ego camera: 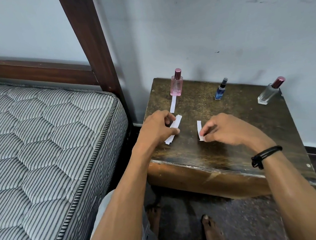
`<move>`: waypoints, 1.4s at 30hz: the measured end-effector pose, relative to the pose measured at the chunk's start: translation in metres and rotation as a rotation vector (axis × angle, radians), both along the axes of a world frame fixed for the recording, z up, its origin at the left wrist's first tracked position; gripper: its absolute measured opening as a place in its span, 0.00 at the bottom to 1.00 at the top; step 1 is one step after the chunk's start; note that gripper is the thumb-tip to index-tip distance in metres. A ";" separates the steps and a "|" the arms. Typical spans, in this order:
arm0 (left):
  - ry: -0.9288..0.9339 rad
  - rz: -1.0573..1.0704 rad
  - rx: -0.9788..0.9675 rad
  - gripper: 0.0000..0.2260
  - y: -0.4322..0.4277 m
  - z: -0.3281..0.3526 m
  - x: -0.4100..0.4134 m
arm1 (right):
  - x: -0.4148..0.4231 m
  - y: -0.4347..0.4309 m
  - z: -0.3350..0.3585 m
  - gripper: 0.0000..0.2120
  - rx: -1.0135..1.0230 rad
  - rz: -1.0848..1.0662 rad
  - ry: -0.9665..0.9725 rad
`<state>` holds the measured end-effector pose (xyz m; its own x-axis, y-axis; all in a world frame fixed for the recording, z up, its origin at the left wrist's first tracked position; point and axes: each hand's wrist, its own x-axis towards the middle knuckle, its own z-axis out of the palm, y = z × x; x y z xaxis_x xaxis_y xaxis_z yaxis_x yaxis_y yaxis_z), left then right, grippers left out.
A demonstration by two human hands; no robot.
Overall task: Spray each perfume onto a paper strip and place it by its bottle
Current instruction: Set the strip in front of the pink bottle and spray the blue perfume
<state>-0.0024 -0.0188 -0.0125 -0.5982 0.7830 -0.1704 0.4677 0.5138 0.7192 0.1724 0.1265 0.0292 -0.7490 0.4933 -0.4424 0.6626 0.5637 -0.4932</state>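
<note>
On the scuffed dark wooden table (237, 106), the left hand (157, 127) curls its fingers and thumb round a thin stack of flat white paper strips (175, 128) at eight o'clock. The right hand (228, 129), at six, pinches one curved white strip (199, 129). Farther back, a flat strip (173, 104) ends at the base of the rectangular pink glass bottle (177, 85) at eleven. A slim blue spray bottle (220, 90) stands at one, a square clear glass bottle (270, 92) at two.

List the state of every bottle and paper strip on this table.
Pink bottle: upright, capped, strip laid before it.
Blue bottle: upright, no strip.
Clear bottle: capped, no strip.
Laid strip: flat on table.
Strip stack: held by left grip.
Single strip: pinched by right grip.
</note>
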 end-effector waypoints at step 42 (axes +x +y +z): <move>0.285 -0.214 0.193 0.06 0.012 0.003 0.026 | 0.000 0.001 -0.024 0.06 -0.194 -0.307 0.278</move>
<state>0.0236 -0.0073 -0.0091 -0.4205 0.8962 0.1412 0.7438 0.2514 0.6193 0.1719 0.1272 0.0049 -0.6840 0.6391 -0.3515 0.6124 0.2415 -0.7527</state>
